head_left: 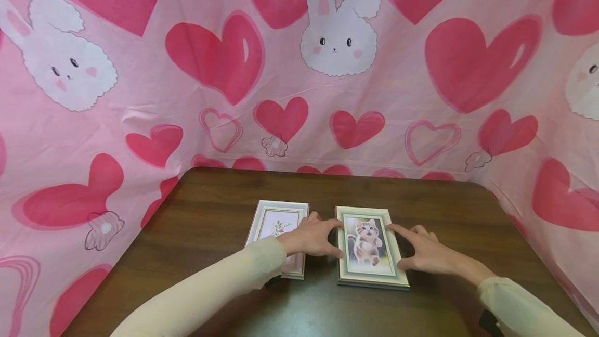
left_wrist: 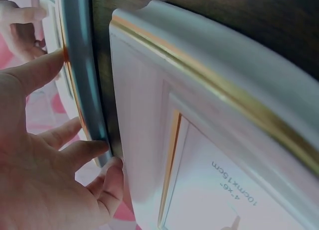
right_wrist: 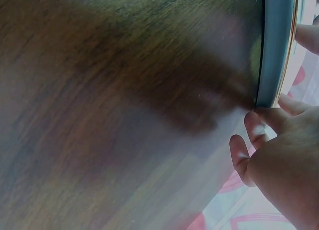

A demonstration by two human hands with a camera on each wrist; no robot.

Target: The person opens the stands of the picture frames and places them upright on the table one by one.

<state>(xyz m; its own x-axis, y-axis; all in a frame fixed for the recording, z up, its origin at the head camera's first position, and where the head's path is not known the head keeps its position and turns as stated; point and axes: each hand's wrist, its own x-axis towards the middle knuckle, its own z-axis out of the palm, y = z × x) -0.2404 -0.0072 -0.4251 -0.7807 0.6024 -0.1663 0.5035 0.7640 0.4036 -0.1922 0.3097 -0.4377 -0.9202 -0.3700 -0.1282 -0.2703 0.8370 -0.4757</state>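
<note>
A picture frame with a kitten picture lies flat on the dark wooden table, between the two hands. My left hand touches its left edge with thumb and fingertips. From the other side, my right hand rests thumb and fingers on the right edge. Left of it lies a second frame, pale pinkish with a flower print, partly hidden under the left hand and sleeve. The left wrist view shows this pale frame up close, with gold trim and size lettering, beside the kitten frame's bluish-looking side.
The brown table has rounded far corners. A pink cloth with hearts and white rabbits hangs behind it and on both sides. A narrow gap separates the two frames.
</note>
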